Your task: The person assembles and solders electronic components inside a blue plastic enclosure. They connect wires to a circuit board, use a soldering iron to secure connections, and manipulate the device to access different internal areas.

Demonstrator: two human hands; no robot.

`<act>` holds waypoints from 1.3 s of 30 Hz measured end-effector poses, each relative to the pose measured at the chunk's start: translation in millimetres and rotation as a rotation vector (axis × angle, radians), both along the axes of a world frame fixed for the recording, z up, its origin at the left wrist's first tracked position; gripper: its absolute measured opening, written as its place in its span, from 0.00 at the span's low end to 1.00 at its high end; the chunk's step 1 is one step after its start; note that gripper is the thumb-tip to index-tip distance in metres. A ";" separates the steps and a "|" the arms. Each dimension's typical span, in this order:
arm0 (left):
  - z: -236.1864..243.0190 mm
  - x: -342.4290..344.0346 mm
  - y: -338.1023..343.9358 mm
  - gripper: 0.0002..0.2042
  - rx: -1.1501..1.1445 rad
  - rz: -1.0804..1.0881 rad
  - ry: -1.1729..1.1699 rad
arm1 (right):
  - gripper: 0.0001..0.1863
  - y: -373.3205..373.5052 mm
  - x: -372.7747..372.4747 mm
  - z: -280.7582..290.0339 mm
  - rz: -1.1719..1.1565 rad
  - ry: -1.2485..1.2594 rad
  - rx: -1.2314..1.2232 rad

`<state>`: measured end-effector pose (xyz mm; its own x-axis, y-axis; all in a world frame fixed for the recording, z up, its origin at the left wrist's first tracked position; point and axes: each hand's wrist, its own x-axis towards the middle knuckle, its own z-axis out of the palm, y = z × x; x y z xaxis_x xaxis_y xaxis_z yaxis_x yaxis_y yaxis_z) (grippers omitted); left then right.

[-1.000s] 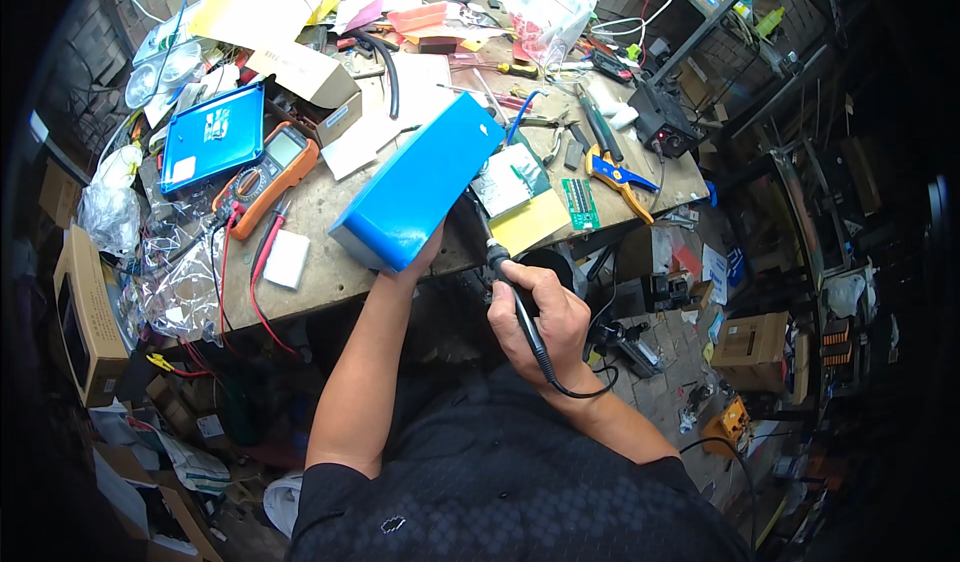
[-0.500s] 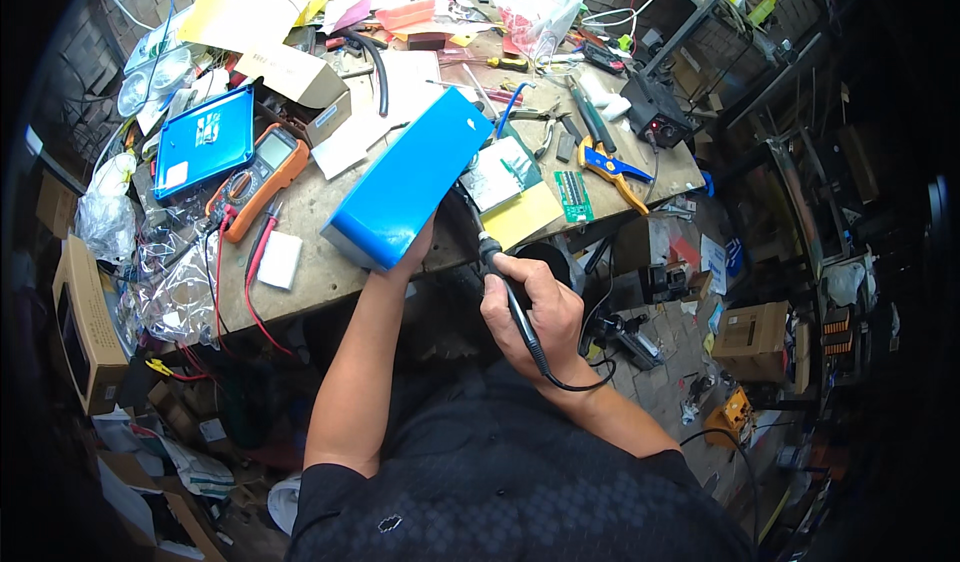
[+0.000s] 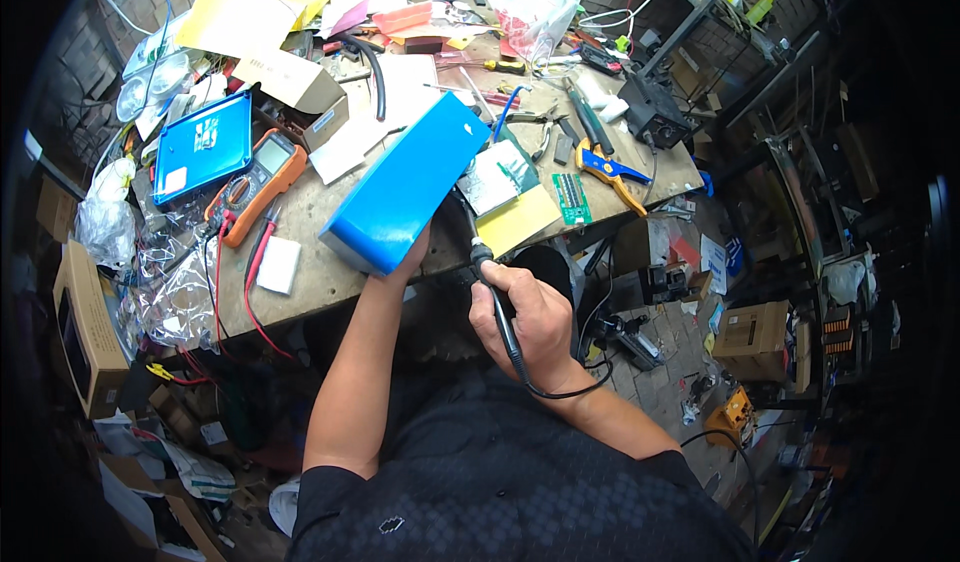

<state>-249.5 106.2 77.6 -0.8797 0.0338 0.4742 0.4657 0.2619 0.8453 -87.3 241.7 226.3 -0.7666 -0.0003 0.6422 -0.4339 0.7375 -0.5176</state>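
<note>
A long blue box (image 3: 405, 184), tilted with its near end low, rests in my left hand (image 3: 413, 254) above the bench's front edge. Most of that hand's fingers are hidden behind and under the box. My right hand (image 3: 533, 324) grips a black soldering iron (image 3: 508, 334) like a pen, with its cable looping back past the wrist. The iron points up to the box's right-hand side, where its tip is hard to make out. Just right of the box lie a white block (image 3: 488, 184) and a yellow sheet (image 3: 520, 219).
On the workbench (image 3: 320, 197), an orange multimeter (image 3: 255, 184) and a blue lid (image 3: 205, 147) lie left. A green circuit board (image 3: 572, 198), wire strippers (image 3: 612, 170) and a black soldering station (image 3: 655, 107) stand right. Papers and a cardboard box (image 3: 295, 82) crowd the back.
My right hand and the soldering iron have shifted slightly left and down. The blue box has moved only a little, its near end slightly lower.
</note>
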 end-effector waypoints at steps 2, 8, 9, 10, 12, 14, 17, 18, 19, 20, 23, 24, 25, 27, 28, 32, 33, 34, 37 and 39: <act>3.9 2.4 1.2 0.14 0.011 0.002 -0.020 | 0.10 -1.6 0.4 1.6 -0.010 -0.008 0.006; 3.3 1.7 1.0 0.14 -0.102 0.033 0.006 | 0.12 -1.7 0.4 -5.0 -0.012 0.006 -0.009; 4.0 3.9 1.2 0.14 -0.085 0.023 -0.018 | 0.12 -2.1 1.0 -4.7 -0.009 0.003 -0.011; -0.2 3.0 0.2 0.15 -0.108 0.016 -0.022 | 0.12 -2.6 0.9 -3.9 -0.006 0.000 -0.014; -4.7 1.5 0.8 0.15 -0.067 0.016 -0.018 | 0.12 -2.3 0.2 -3.8 -0.001 0.000 -0.005; -8.2 -1.5 1.0 0.16 -0.036 0.005 -0.020 | 0.12 -1.9 -1.6 -3.5 0.006 0.026 0.009; -13.6 0.5 -2.2 0.17 -0.004 -0.024 -0.029 | 0.12 -1.7 -1.9 -4.0 0.019 0.046 0.019; -14.8 0.6 -3.2 0.17 0.004 -0.035 -0.024 | 0.12 -1.8 -2.4 -3.6 0.022 0.051 0.020; -15.4 0.9 -4.1 0.17 0.013 -0.045 -0.018 | 0.12 -1.8 -2.1 -4.1 0.019 0.051 0.019; -17.8 0.7 -4.5 0.17 0.003 -0.044 -0.008 | 0.12 -1.7 -1.7 -5.0 0.017 0.050 0.018; -24.1 0.2 -4.7 0.18 0.019 -0.053 -0.009 | 0.12 -2.7 -2.3 -6.4 0.011 0.051 0.026; -21.9 1.6 -4.8 0.18 0.054 -0.067 -0.030 | 0.12 -3.0 -2.3 -7.0 0.008 0.051 0.030; -19.5 2.8 -5.0 0.19 0.090 -0.081 -0.051 | 0.13 -3.1 -2.4 -7.8 0.006 0.054 0.034; -16.5 4.1 -5.6 0.19 -0.008 -0.028 0.003 | 0.13 -3.4 -3.1 -9.1 0.002 0.059 0.042; -14.8 4.9 -6.0 0.19 -0.057 -0.002 0.029 | 0.13 -4.0 -3.5 -8.5 0.005 0.057 0.043; -5.7 8.0 -5.6 0.16 -0.102 0.023 0.060 | 0.12 -5.6 -4.8 -9.6 0.002 0.065 0.058; -5.9 7.2 -5.7 0.16 -0.126 0.034 0.081 | 0.12 -5.8 -5.2 -10.5 -0.001 0.070 0.063; -6.0 6.6 -5.7 0.15 -0.151 0.045 0.103 | 0.12 -6.1 -5.3 -10.5 0.000 0.069 0.062; -6.5 7.3 -3.5 0.14 -0.075 0.045 0.067 | 0.12 -6.1 -4.9 -10.2 0.006 0.063 0.061; -10.7 5.8 -4.1 0.15 -0.122 0.058 0.092 | 0.12 -5.4 -5.3 -8.8 0.012 0.056 0.064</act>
